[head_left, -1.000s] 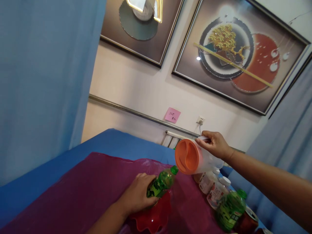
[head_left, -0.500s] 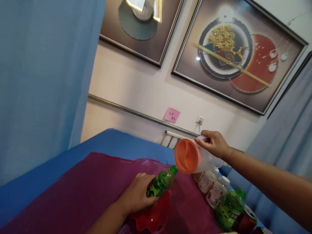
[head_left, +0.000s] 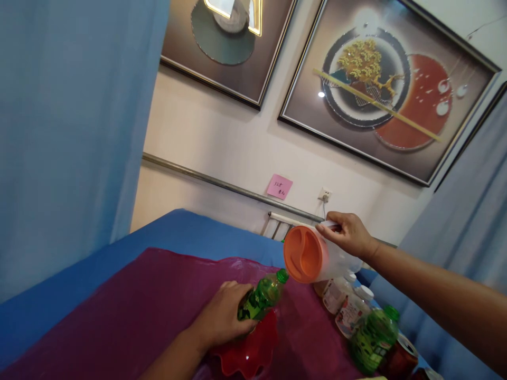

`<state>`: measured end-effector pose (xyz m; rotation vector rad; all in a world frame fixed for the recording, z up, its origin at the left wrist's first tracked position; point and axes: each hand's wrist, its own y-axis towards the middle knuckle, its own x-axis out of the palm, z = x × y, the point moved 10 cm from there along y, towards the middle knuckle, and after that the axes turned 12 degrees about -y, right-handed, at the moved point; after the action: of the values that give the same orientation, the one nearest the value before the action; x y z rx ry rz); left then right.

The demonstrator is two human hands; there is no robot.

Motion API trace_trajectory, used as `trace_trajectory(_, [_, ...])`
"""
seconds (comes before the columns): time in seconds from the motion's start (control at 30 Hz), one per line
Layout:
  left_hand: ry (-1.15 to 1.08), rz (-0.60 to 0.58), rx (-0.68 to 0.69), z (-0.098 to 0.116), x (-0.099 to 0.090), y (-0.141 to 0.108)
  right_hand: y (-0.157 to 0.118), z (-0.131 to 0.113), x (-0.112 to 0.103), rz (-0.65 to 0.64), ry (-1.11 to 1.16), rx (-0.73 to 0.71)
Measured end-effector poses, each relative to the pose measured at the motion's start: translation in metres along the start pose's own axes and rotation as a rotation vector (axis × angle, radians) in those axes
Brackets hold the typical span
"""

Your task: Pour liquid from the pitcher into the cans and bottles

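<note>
My left hand [head_left: 227, 314] is wrapped around a green plastic bottle [head_left: 263, 295], which leans up and to the right over a red scalloped bowl [head_left: 247, 353]. In my right hand [head_left: 348, 232] is the handle of a translucent pitcher [head_left: 336, 258] with an orange lid [head_left: 303, 254]. The pitcher is tipped on its side, its lid end pointing left, just above and right of the bottle's green cap [head_left: 282, 275]. Lid and cap look close together; whether they touch I cannot tell. No liquid stream shows between them.
Along the right edge stand white-capped bottles [head_left: 354, 311], a larger green bottle [head_left: 374, 338] and a dark red can [head_left: 400, 359]. Magenta plastic sheeting [head_left: 130, 306] covers part of the blue surface [head_left: 194, 227]. A blue curtain [head_left: 75, 121] hangs at left, a metal rail [head_left: 222, 184] behind.
Almost nothing differs. Both hands, the green bottle and the tilted pitcher keep their places; only a very slight shift of the view shows.
</note>
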<state>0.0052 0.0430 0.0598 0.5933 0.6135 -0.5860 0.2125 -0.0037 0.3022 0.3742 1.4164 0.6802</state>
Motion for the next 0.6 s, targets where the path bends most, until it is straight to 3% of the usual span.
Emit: trace_trajectory(0.6, [-0.013, -0.004, 0.013, 0.0024, -0.0012, -0.0002, -0.0013, 0.0025, 0.0034, -0.004, 0.009, 0.011])
